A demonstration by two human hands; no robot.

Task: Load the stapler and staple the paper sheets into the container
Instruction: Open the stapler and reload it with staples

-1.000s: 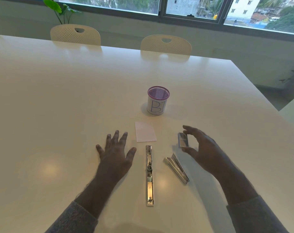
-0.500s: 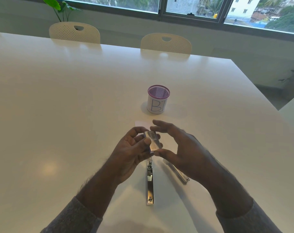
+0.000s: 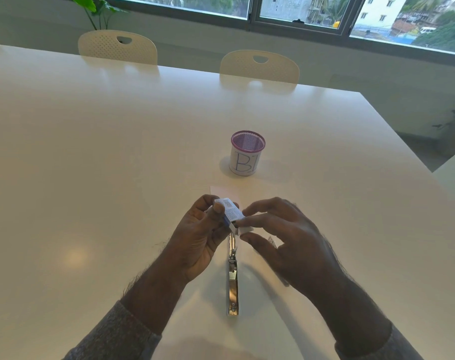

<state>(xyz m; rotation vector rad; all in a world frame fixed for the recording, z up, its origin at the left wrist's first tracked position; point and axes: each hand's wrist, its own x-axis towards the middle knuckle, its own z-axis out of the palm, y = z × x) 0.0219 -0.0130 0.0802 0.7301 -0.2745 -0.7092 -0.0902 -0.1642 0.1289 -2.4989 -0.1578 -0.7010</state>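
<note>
I brought the staple box up off the desk, left hand gripping it, right hand pinching out its inner tray, so loading comes next; opened stapler lay below, paper sheets near container.

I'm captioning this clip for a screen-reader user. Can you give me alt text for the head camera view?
Both hands hold a small staple box above a white table: the left hand grips it, the right hand pulls its inner tray. An opened metal stapler lies below; paper and a purple mesh container sit beyond.
</note>
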